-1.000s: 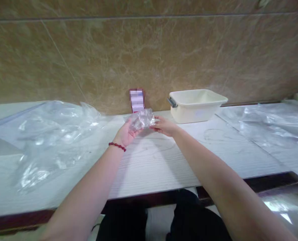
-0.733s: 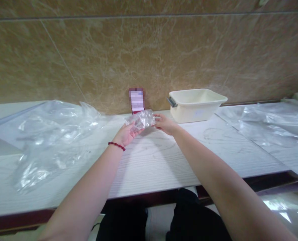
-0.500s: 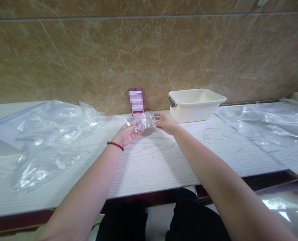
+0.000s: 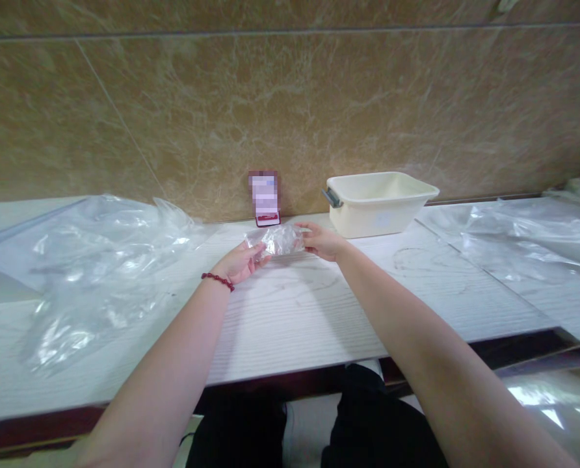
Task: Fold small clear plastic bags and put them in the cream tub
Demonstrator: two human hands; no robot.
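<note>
A small crumpled clear plastic bag [image 4: 279,240] is stretched between both my hands, low over the far part of the white table [image 4: 294,312]. My left hand [image 4: 238,261], with a red bead bracelet on the wrist, pinches the bag's left end. My right hand [image 4: 322,240] grips the right end with closed fingers. What the bag holds, if anything, cannot be made out.
A cream plastic tub [image 4: 378,202] with a grey handle stands against the brown marble wall at the right. A small red-edged card [image 4: 264,197] leans on the wall behind the bag. Large clear plastic sheets lie at the left [image 4: 99,260] and right [image 4: 524,237].
Both hands have lowered the small bag toward the table top and flattened it a little. The left hand has turned from palm-up to a pinch on the bag's end.
</note>
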